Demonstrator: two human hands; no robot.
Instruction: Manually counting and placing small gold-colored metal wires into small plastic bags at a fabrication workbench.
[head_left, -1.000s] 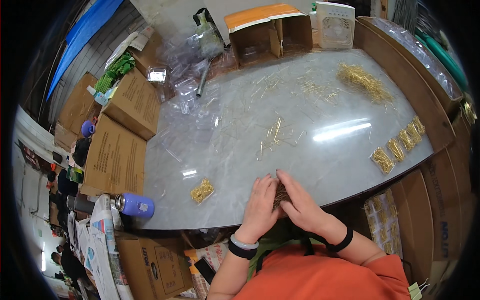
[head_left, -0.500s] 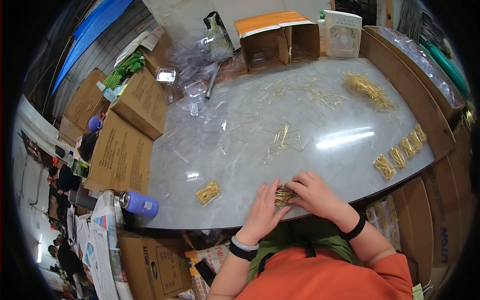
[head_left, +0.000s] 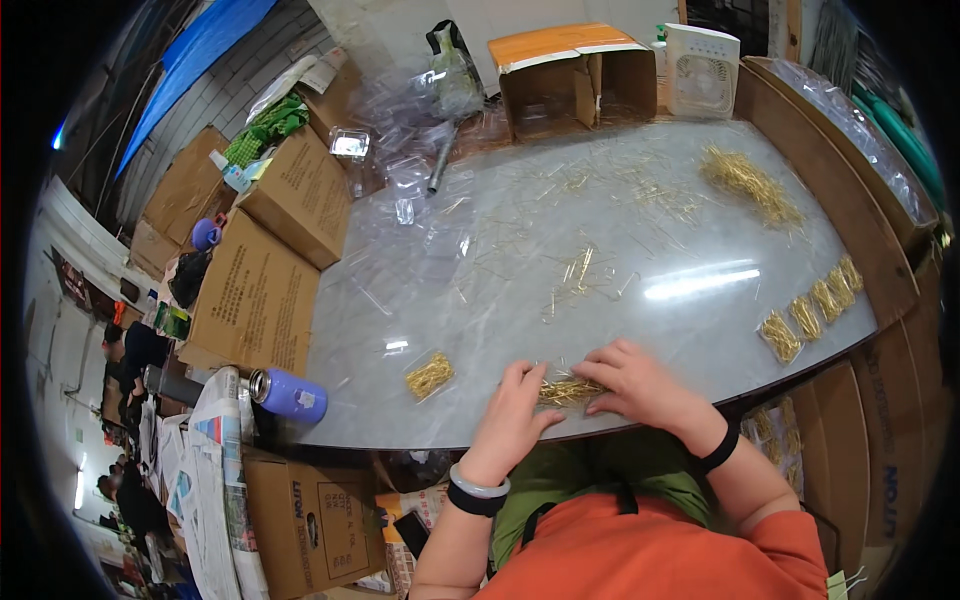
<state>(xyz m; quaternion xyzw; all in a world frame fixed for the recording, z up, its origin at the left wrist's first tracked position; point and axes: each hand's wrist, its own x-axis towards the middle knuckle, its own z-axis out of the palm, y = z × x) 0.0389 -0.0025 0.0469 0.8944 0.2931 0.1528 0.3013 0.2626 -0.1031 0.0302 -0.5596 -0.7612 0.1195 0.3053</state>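
Near the front edge of the table, a small bundle of gold wire hooks [head_left: 567, 391] lies between my hands. My left hand [head_left: 512, 415] has its fingertips on the bundle's left end, with the thumb apart on the near side. My right hand [head_left: 648, 386] curls its fingers and thumb round the right end; its fingertips are slightly blurred. To the left of my hands sits a clear pack filled with gold hooks [head_left: 430, 377]. Loose gold hooks [head_left: 583, 270] are scattered beyond my hands, and a large heap of gold hooks [head_left: 750, 187] lies at the far right.
Several filled clear packs [head_left: 780, 337] line the right edge. A purple bottle [head_left: 290, 395] stands at the left corner, near cardboard boxes [head_left: 250, 300]. Clear plastic packaging [head_left: 405, 180] and a metal tube [head_left: 440, 160] lie at the back left. An open carton [head_left: 548, 95] and white fan [head_left: 702, 75] stand behind.
My hands have moved slightly apart, showing more of the bundle, which now lies more sideways between them. The whole view has shifted a little.
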